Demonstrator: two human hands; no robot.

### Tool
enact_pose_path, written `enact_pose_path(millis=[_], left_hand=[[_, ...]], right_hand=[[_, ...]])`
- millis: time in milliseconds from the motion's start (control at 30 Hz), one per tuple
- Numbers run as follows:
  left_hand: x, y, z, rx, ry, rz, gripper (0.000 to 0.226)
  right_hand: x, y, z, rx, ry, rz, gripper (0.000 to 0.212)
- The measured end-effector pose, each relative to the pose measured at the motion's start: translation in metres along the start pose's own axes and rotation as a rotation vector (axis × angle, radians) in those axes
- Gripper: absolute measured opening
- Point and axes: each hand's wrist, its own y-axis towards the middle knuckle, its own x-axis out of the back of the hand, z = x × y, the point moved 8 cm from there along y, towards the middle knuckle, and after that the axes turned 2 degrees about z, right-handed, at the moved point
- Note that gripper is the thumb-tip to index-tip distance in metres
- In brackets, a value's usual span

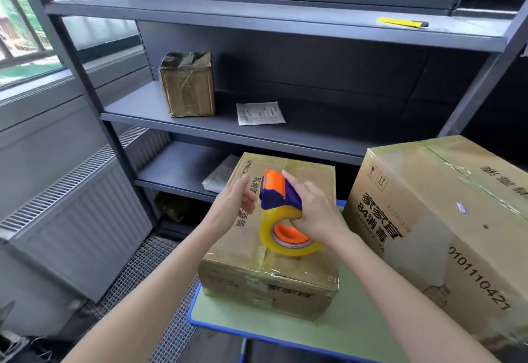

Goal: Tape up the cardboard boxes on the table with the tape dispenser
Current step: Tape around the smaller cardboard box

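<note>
Here, right hand [317, 217] clutching tape dispenser [281, 205]

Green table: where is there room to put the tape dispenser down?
Bare strip of table in front of the small cardboard box, left of the big cardboard box. Also the middle shelf right of the paper packet. Crowded: the gap between the two boxes.

This looks like a storeroom or packing room. Tall grey metal shelves [160, 111] line the wall, with a small taped box [187, 85] and a white packet [260, 113] on one. A cardboard box [268, 279] and a bigger box [445, 219] sit on a little green table [328, 331]. A radiator [85, 219] stands under the window [23, 34].
</note>
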Motion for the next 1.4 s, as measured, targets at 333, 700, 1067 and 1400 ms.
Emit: enact_pose_path(millis=[333, 700, 1067, 1400], left_hand=[[0.006, -0.014, 0.024, 0.214, 0.071, 0.054, 0.01], [0.001, -0.021, 0.05, 0.536, -0.385, 0.24, 0.024], [0.007, -0.014, 0.045, 0.451, -0.287, 0.173, 0.009], [0.035, -0.009, 0.042, 0.3, -0.009, 0.058, 0.006]], right_hand=[[-0.02, -0.002, 0.024, 0.041, -0.169, 0.095, 0.096], [-0.014, -0.003, 0.03, 0.058, -0.245, 0.071, 0.09], [-0.012, -0.001, 0.037, 0.084, -0.317, 0.092, 0.094], [-0.014, 0.002, 0.037, 0.14, -0.131, 0.234, 0.084]])
